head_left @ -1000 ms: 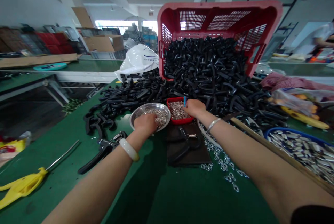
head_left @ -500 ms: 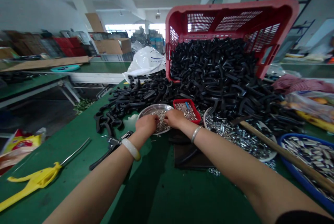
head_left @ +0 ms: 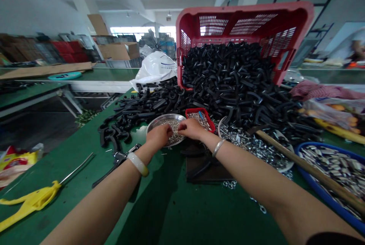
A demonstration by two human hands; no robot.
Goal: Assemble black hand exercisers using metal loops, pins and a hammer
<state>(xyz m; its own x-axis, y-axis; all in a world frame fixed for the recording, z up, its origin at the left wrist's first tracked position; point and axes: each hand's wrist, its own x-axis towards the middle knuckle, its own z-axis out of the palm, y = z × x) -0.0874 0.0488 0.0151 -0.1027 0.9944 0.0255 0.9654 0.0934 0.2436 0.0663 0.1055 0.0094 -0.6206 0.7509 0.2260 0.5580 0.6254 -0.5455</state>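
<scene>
Both my hands are over a round metal bowl (head_left: 154, 122) of small metal parts (head_left: 174, 128). My left hand (head_left: 159, 135) has its fingers curled down at the bowl's left side; whatever is in them is hidden. At the right side my right hand (head_left: 190, 128) pinches with thumb and fingers, and anything between them is too small to name. Right behind that hand stands a red tray (head_left: 211, 124) of small metal pins. A black lever with a spring (head_left: 119, 157) lies beside my left wrist.
A tilted red crate (head_left: 245, 9) spills black handles (head_left: 228, 70) across the table. To the right are a dish of metal parts (head_left: 256, 148), a wooden-handled hammer (head_left: 302, 163) and a blue basin (head_left: 303, 146). A yellow air gun (head_left: 40, 199) lies on the left.
The view has shifted slightly, so the scene sits a little further left. Both hands stay over the bowl, with only slight finger movement.
</scene>
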